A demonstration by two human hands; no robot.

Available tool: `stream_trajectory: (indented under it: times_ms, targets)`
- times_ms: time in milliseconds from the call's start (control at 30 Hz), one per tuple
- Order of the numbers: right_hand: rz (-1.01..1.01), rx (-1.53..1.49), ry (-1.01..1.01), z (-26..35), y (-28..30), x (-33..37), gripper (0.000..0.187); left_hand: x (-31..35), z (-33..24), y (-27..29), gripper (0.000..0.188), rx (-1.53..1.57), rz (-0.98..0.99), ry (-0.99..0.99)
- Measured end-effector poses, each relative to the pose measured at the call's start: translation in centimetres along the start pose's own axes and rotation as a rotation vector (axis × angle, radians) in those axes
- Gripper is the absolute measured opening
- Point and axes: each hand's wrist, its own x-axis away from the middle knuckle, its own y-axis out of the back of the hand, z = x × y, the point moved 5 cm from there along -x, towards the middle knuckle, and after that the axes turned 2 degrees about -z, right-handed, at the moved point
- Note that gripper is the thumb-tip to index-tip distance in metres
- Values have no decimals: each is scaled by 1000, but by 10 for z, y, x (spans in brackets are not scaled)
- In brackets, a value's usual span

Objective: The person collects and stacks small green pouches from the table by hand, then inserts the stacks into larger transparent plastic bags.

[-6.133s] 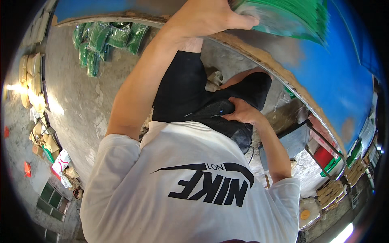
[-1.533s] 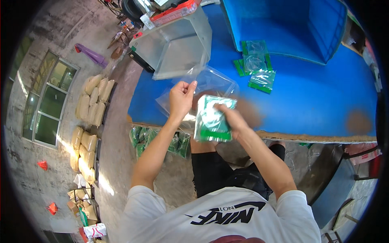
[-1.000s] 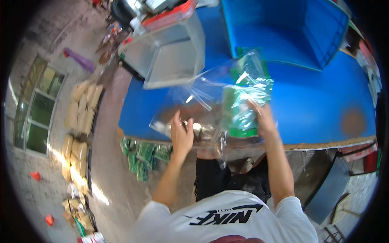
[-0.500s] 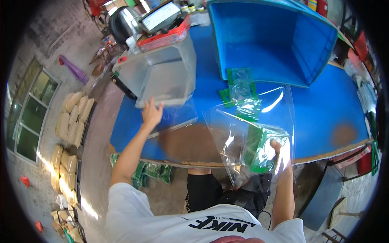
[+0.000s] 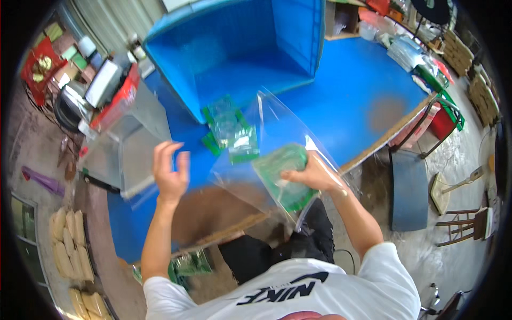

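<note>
My right hand is closed round a green printed plastic packet, thumb on top. A large clear plastic bag spreads round the packet; whether the packet lies inside it I cannot make out. Raised over the table's left part, my left hand holds nothing, its fingers apart and slightly curled. Close to that hand a translucent box lies on its side with clear sheets in it. Several more green packets lie overlapping on the table, in front of a big blue crate.
The blue crate lies tipped with its mouth toward me on the blue table. A red tray and a kettle stand at the left. More green packets sit below the front edge. A blue-seated chair stands at the right.
My left hand has come away from the clear sheets and is raised. My right hand still grips the green packet, now tilted, with the clear bag. The whole view has turned.
</note>
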Motion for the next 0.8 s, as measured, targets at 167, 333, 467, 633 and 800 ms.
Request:
stream_trajectory:
  times_ms: [167,333,467,633,800]
  targets:
    - [131,-107,329,21,-39,-5,58,-72,-196,-62,32,283,502,-421]
    - [332,-46,128,6,-62,9,55,-55,-196,-123,23,223,1405,-174]
    - [183,-89,199,1,-58,26,54,-42,-214,-123,18,299,1288,-135]
    - [150,-188,93,-13,-71,-1,45,-30,-278,-105,6,479,844,-473]
    - [329,-509,-110,-15,-69,20,41,17,-347,-124,11,286,622,-805]
